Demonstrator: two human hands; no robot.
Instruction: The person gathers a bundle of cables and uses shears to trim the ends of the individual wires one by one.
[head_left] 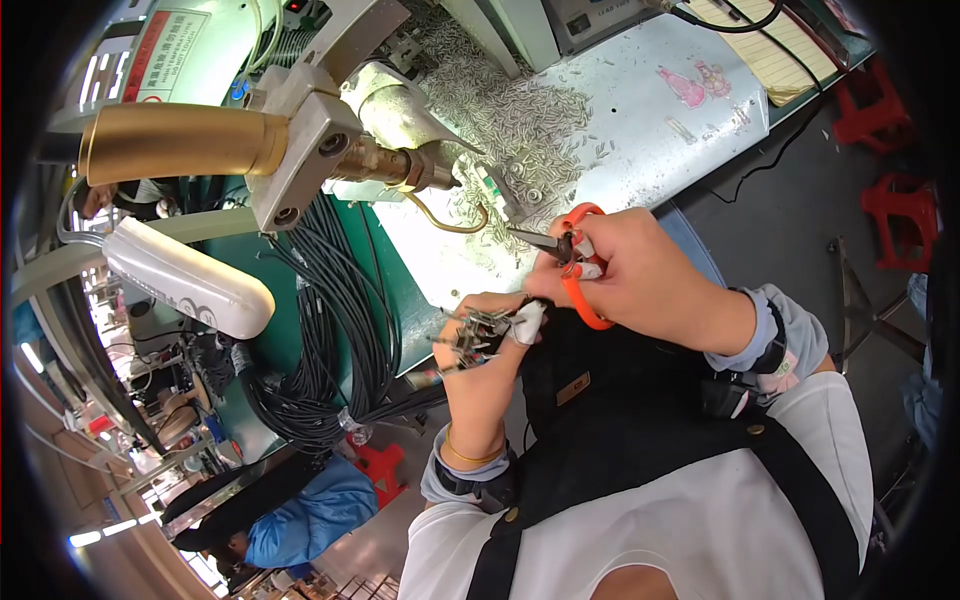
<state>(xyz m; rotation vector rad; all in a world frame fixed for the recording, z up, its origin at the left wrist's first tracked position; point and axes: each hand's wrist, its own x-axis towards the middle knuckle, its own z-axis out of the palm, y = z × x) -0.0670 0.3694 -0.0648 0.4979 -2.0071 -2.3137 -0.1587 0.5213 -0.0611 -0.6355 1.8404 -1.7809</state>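
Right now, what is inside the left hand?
The left hand holds what look like wire ends; their tips show, but whatever the fingers cover cannot be seen.

Orange-handled scissors (567,246), gripped in the right hand (645,268), with metal blades directed toward the upper left. A bunch of thin, dark wire ends (478,337), some silvery, lies splayed across the left hand (488,374).

Right hand (645,275) gripping orange-handled scissors (578,293), blades pointing left. Left hand (482,376), white wrap (527,323) on thumb, holding cluster of wire ends (475,338). Black cable bundle (335,330) left of it. Beyond hands: small metal pins (540,125) strewn across worktable (690,135); gold-handled soldering head (185,142) clamped above. White lamp (190,280) at left. Red stools (902,220) on floor, right.
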